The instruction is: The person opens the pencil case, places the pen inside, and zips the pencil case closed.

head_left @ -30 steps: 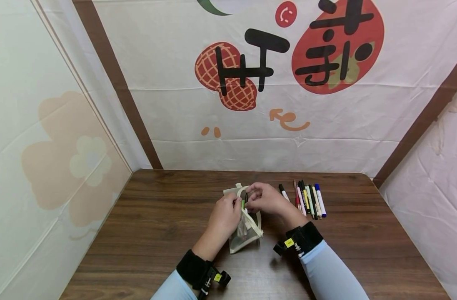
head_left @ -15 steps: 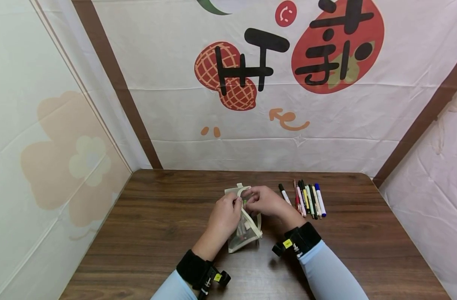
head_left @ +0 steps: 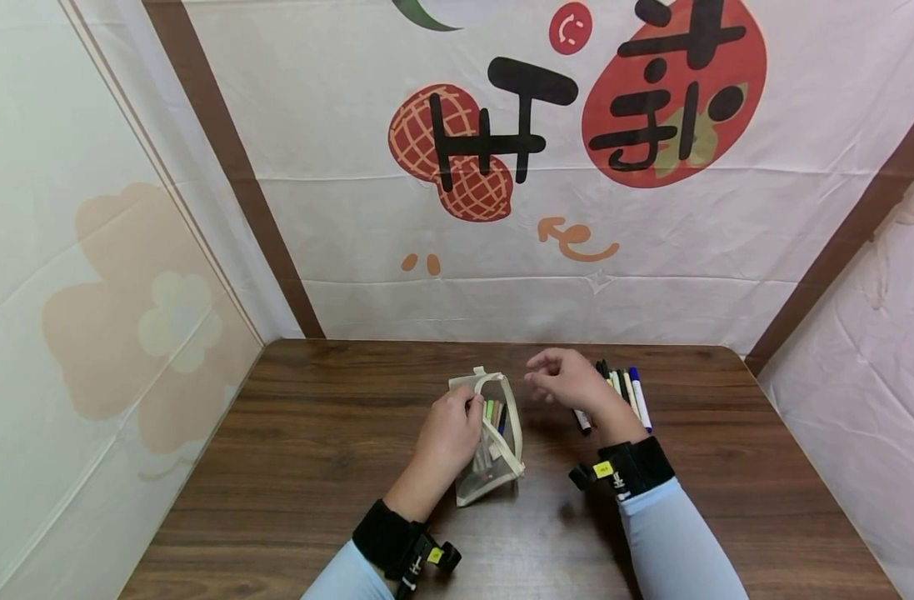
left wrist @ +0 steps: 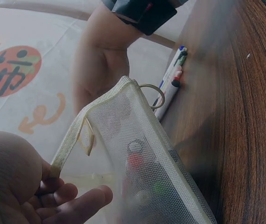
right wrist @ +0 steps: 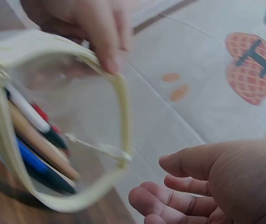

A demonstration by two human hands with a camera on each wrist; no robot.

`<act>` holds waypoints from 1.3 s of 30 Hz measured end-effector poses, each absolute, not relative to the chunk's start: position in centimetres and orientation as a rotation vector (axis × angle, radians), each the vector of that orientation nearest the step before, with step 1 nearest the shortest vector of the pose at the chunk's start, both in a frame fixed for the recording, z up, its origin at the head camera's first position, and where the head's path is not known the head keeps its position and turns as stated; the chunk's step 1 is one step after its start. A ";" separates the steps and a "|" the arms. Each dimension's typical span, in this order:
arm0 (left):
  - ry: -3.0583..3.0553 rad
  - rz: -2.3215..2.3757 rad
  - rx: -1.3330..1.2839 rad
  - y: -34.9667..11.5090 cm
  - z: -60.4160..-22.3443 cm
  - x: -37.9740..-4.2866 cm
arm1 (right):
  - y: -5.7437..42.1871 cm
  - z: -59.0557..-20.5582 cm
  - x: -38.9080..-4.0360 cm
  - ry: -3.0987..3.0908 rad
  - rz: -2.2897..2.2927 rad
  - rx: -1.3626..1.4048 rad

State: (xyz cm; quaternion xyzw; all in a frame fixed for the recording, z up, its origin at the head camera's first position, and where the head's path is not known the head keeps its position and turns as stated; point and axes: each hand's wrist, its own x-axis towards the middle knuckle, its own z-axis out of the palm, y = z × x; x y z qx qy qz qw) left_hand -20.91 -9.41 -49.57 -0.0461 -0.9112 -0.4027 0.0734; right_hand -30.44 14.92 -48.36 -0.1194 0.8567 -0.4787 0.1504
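Observation:
A pale mesh pencil pouch [head_left: 477, 482] stands on the table with its zip mouth spread. My left hand [head_left: 449, 429] pinches the pouch's rim between thumb and fingers, seen closer in the left wrist view. Inside the pouch, several pens [right wrist: 42, 143] lean together: white, brown, blue and red ones show through the opening. To the right of the pouch, my right hand [head_left: 569, 379] hovers with loosely bent fingers and nothing in them. It partly covers a row of markers [head_left: 640, 400] lying on the table, among them a blue-capped one.
One marker [head_left: 582, 422] lies apart from the row, its upper part hidden under my right hand. The brown wooden table [head_left: 337, 467] ends at a printed white cloth wall [head_left: 427, 308] behind, with more cloth at both sides.
My right hand has come out of the pouch and moved right, toward the markers. Pens inside the pouch are now exposed to view. My left hand keeps its grip on the rim.

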 end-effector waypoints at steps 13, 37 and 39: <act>-2.743 -1.207 -0.131 -9.3 -49.5 -20.8 | 21.9 -46.7 -31.2 2.631 -1.298 -0.152; -2.746 -1.180 -0.128 -9.3 -49.7 -20.8 | 29.6 -49.8 -31.6 2.829 -0.826 0.285; -2.745 -1.178 -0.129 -9.3 -49.7 -20.9 | 29.9 -50.2 -31.7 2.824 -0.788 0.278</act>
